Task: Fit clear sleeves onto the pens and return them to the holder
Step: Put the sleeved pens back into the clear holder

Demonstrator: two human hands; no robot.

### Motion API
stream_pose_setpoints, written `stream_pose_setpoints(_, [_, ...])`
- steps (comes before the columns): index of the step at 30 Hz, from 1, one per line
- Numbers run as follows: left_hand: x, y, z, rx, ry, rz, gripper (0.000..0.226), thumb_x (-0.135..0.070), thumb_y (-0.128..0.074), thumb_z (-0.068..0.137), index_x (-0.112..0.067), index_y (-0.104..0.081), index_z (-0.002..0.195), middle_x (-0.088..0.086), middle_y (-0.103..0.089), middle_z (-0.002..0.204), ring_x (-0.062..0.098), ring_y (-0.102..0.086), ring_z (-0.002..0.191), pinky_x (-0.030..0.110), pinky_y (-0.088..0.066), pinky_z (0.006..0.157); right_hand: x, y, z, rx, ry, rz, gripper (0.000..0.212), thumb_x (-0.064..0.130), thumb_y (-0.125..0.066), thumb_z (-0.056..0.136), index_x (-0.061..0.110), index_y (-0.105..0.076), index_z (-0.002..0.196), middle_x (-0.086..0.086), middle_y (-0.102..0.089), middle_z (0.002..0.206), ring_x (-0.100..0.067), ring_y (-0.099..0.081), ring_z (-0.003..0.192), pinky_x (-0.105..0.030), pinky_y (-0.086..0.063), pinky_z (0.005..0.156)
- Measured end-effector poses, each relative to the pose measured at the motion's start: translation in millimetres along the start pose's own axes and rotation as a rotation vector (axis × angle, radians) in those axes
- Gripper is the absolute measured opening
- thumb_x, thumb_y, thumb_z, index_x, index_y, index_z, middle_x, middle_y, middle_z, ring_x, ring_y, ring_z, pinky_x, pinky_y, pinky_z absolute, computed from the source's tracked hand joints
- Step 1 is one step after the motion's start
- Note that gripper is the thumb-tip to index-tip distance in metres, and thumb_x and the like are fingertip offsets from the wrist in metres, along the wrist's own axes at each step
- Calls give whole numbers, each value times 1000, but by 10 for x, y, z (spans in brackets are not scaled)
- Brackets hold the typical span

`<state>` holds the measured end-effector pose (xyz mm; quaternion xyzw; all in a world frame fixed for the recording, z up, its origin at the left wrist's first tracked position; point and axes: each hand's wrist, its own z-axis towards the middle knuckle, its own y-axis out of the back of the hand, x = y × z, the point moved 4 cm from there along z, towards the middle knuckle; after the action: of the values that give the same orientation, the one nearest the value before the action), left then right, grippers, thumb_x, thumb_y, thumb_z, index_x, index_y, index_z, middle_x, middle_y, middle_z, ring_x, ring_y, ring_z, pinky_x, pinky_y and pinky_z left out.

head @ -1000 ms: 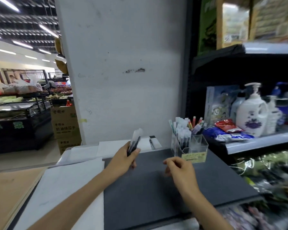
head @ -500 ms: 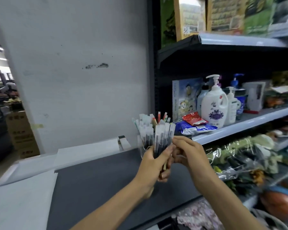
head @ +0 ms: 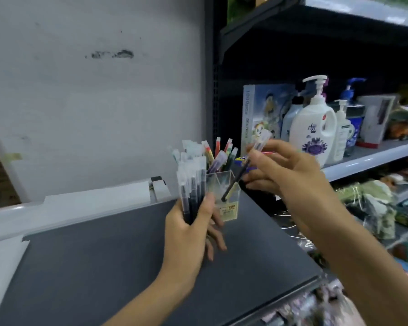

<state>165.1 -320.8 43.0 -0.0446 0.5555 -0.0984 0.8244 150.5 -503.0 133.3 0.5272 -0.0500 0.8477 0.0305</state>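
The left hand (head: pixel 189 234) is closed around a bundle of sleeved pens (head: pixel 191 184), thumb pressed against the front of the bundle and the other fingers wrapped behind it. The pens stand nearly upright out of the top of this fist, their clear sleeve ends rising above the dark barrels. Just to the right of that grip, touching or almost touching the thumb, stands the clear holder (head: pixel 224 196) with a yellow price label on its front; more pens, some with coloured ends, stick up out of it behind the bundle.

The right hand (head: pixel 283 170) pinches a single pen (head: pixel 245 165) between thumb and fingertips. The pen is tilted: its clear sleeved end points up and to the right above the pinch, while its dark tip slants down and to the left below it, reaching the open top of the holder. Whether the tip is already inside cannot be told.

Below both hands lies the dark grey counter (head: pixel 104 267). Behind the right hand, a white pump bottle (head: pixel 312 128) stands on the shelf (head: pixel 372 158).
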Motion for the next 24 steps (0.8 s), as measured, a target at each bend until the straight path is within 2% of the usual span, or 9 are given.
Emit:
stream_pose_setpoints(2, [-40, 84, 30, -88, -66, 76, 47, -43, -63, 101, -3, -59, 76, 13, -59, 60, 27, -54, 38, 25, -35, 34, 82, 28, 68, -60, 106, -76, 8, 20, -68, 102, 23, -76, 103, -3, -80, 94, -17, -78, 82, -23, -62, 74])
stream_pose_setpoints(4, [-95, 139, 58, -150, -117, 103, 47, -41, -61, 103, -2, -52, 77, 13, -44, 53, 19, -40, 37, 22, -33, 37, 138, 32, 164, -121, 181, -176, 9, 20, -69, 101, 25, -72, 109, 2, -80, 92, -13, -77, 81, -23, -62, 75])
stream_pose_setpoints(7, [-135, 225, 96, -241, -127, 77, 42, -36, -59, 104, -10, -44, 76, 14, -28, 55, 17, -26, 41, 24, -26, 38, 149, -61, 312, -155, 228, -268, 14, 17, -69, 100, 26, -66, 110, 3, -79, 89, -11, -76, 80, -24, -63, 70])
stream_pose_setpoints(9, [-123, 287, 105, -293, -108, 58, 39, -36, -60, 104, -20, -43, 72, 1, -31, 53, 15, -25, 42, 23, -25, 37, 96, -161, 387, -158, 244, -335, 15, 15, -67, 101, 25, -64, 111, 2, -78, 90, -10, -76, 83, -27, -64, 73])
stream_pose_setpoints(12, [-74, 331, 92, -345, -96, 73, 36, -38, -61, 103, -31, -48, 70, -7, -35, 51, 15, -26, 42, 24, -25, 38, -88, -313, 451, -128, 227, -400, 12, 13, -66, 101, 21, -61, 109, 2, -74, 95, -11, -74, 87, -33, -64, 75])
stream_pose_setpoints(14, [-33, 314, 73, -361, -86, 70, 33, -39, -60, 103, -33, -52, 72, -8, -35, 50, 15, -27, 42, 24, -26, 38, -216, -395, 472, -92, 203, -440, 12, 15, -67, 101, 21, -62, 110, 4, -71, 96, -11, -72, 86, -33, -63, 72])
stream_pose_setpoints(17, [22, 276, 63, -359, -59, 38, 31, -40, -62, 101, -37, -57, 71, -7, -36, 50, 13, -29, 41, 24, -28, 38, -340, -511, 500, -56, 232, -562, 18, 16, -71, 98, 26, -66, 113, 11, -71, 91, -6, -70, 82, -26, -60, 71])
stream_pose_setpoints(20, [36, 273, 84, -351, -44, 32, 30, -42, -62, 100, -36, -57, 71, -4, -35, 52, 13, -29, 42, 24, -29, 38, -437, -584, 524, -80, 240, -651, 19, 16, -78, 93, 22, -71, 109, 13, -72, 90, -5, -69, 84, -32, -60, 81])
stream_pose_setpoints(24, [48, 297, 92, -373, -31, 25, 32, -37, -61, 103, -32, -54, 72, -7, -33, 50, 12, -28, 42, 22, -28, 38, -557, -618, 533, -104, 200, -729, 13, 20, -83, 88, 22, -77, 99, 14, -74, 85, -4, -68, 79, -38, -60, 80])
